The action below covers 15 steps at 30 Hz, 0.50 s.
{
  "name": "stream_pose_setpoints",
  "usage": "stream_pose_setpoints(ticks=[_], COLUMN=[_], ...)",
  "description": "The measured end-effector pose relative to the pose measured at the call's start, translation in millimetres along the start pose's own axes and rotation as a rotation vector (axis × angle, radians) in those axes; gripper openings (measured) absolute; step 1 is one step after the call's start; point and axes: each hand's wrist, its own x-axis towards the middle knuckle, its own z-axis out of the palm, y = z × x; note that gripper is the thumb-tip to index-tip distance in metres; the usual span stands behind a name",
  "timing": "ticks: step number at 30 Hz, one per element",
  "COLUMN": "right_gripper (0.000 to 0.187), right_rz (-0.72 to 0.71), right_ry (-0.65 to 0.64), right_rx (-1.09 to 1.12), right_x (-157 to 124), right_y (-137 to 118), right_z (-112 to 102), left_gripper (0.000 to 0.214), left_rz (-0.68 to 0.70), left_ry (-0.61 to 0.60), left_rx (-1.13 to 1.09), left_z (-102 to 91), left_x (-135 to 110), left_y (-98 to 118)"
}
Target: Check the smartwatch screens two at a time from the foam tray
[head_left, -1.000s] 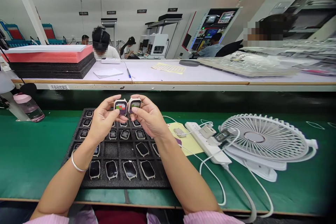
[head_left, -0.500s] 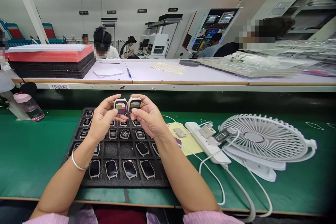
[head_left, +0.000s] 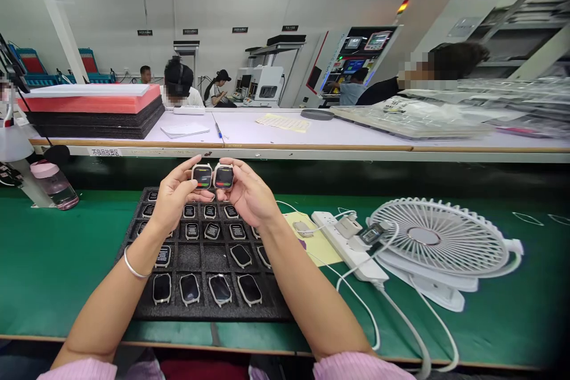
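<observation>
My left hand (head_left: 177,193) grips a smartwatch (head_left: 203,175) without a strap, its thumb at the lower left corner of the lit screen. Right beside it, a second smartwatch (head_left: 224,176) is pinched in my right hand (head_left: 249,193). Both screens face me and show coloured bars near the bottom. Beneath my hands lies a black foam tray (head_left: 189,254) with rows of square compartments. Several more watches sit in it; those in the far rows show lit text, while the front-row watch (head_left: 219,289) and its neighbours have dark screens. My forearms cover parts of the tray.
To the right are a white power strip (head_left: 345,243) with plugs and cables, and a white fan (head_left: 440,237) lying flat. A pink-capped bottle (head_left: 56,185) stands at left. Across the back runs a raised shelf (head_left: 240,130) holding foam sheets (head_left: 89,107). Several people sit beyond it.
The screens of both held watches have changed from green, red and white blocks to mostly dark with bars. My right thumb has moved off its screen. The camera view has tilted slightly.
</observation>
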Motion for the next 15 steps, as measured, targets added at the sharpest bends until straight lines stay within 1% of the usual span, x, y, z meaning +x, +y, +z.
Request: stream_pose_setpoints(ticks=[4,7,10,12,15], right_gripper=[0.028,0.029,0.031,0.032,0.038], right_rz=[-0.056,-0.109,-0.159,-0.192,-0.234], right_ry=[-0.069,-0.113,-0.155,-0.185,-0.208], right_rx=[-0.03,-0.073,-0.107,-0.126,-0.17], right_x=[21,39,54,60,65], right_y=[-16,-31,-46,-55,-66], right_z=[5,11,18,21,25], left_gripper=[0.056,0.056,0.055,0.055,0.06], left_rz=[0.051,0.106,0.176,0.23,0.302], left_ry=[-0.024,-0.05,-0.05,-0.051,-0.05], left_rx=[-0.003,-0.008,0.011,0.042,0.097], left_z=[-2.4,-2.6,-0.8,1.2,5.2], left_x=[20,36,48,55,62], left_y=[16,33,48,54,59])
